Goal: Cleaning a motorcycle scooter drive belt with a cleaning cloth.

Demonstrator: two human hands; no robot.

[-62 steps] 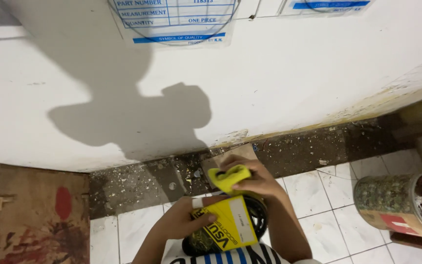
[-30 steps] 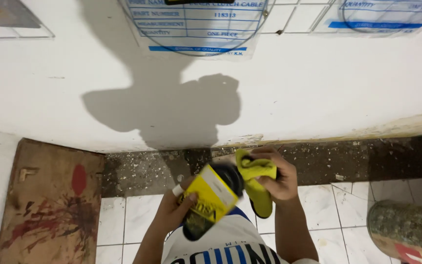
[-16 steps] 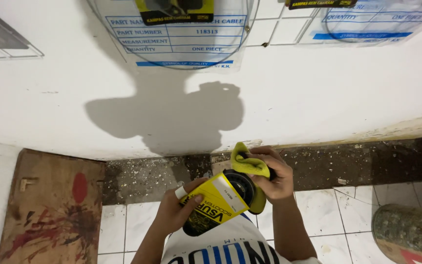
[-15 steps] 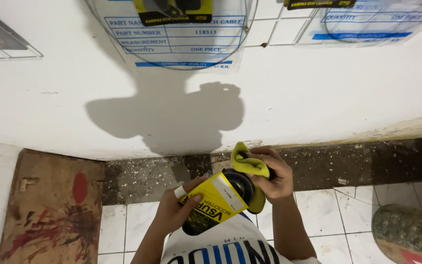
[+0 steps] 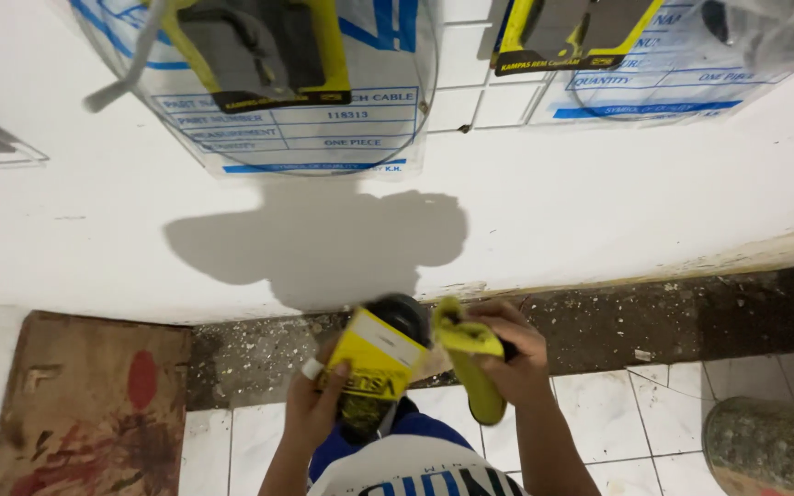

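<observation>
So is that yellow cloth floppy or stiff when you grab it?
Probably floppy: the yellow cloth bunches in the right hand and its end droops below the fingers. It looks light, since a loose grip holds it. It likely won't slip or roll. The dark bottle with the yellow label in the left hand looks rigid by comparison.

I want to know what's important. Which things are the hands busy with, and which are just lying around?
In use: left hand holds black part in yellow card sleeve; right hand holds yellow cloth.
Lying about: wooden board, hanging plastic packets, round container.
</observation>
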